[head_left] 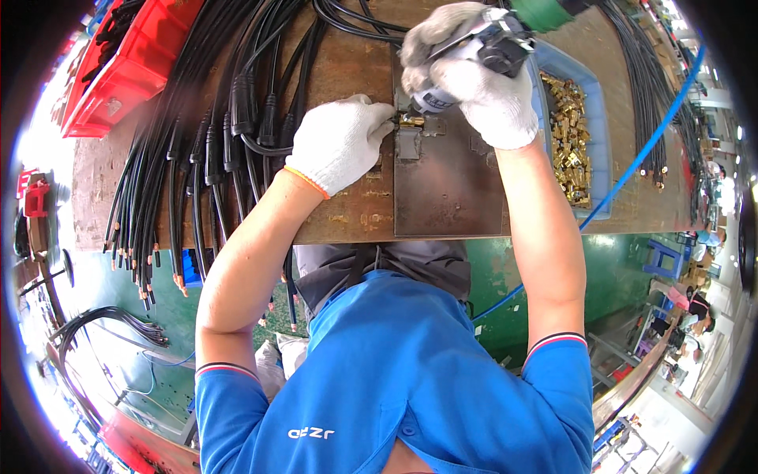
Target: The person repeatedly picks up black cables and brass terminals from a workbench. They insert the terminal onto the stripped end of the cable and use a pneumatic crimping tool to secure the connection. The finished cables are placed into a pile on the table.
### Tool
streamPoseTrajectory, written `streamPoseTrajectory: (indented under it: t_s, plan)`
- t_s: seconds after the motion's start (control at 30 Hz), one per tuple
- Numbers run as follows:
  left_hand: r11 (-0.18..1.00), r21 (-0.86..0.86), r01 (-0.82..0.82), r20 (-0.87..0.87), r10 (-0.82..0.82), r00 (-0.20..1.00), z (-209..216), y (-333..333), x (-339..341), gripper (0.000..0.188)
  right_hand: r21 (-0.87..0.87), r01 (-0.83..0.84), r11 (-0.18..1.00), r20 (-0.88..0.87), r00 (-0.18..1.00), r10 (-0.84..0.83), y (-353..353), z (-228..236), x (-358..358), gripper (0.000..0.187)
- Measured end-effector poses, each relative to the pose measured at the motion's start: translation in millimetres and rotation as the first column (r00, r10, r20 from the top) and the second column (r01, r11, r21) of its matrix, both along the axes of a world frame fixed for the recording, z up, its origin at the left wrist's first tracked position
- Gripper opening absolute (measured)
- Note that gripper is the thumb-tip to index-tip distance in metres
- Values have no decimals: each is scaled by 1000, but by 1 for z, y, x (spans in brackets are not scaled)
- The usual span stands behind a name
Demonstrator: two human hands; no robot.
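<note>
A brown, worn workbench [454, 162] carries a spread of black cables [207, 150] on the left, a dark, scuffed metal plate [448, 201] at the middle, and a light-blue bin [602, 142] of gold-coloured fittings on the right. The gloved right hand [491, 101] is wrapped firmly around a grey-and-black tool [505, 49], above and to the right of a single brass fitting [411, 120]. The gloved left hand [341, 141] has its fingers curled in, tips nearly together just beside that fitting's left end; whether they grip it or a cable, I cannot tell. The fitting sits at the plate's far edge, small, shiny and yellow-gold, next to a dull metal block [408, 145].
</note>
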State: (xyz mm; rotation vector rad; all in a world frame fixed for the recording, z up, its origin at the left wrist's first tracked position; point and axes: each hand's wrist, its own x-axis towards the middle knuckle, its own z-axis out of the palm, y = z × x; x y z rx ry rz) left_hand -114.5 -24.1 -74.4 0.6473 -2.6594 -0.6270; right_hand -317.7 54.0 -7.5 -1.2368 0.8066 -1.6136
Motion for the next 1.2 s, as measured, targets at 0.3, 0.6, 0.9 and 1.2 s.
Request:
streamPoseTrajectory:
  t_s: [0.3,0.6,0.9,1.2]
  plan:
    - [1000,-25,-2,38,3,999,-2,1,-2,24,6,162,987,80,984,-162,-9,-17,25,13]
    - [1000,-21,4,39,-3,999,-1,0,-2,23,41,33,999,466,883,-49,-11,-34,27,22]
    - [1000,-3,-7,61,7,998,4,0,-2,26,-113,377,919,-137,911,-390,-1,-13,20,22]
    - [997,73,-1,-62,5,998,37,6,24,27,25,662,749,120,742,-660,69,91,-78,20]
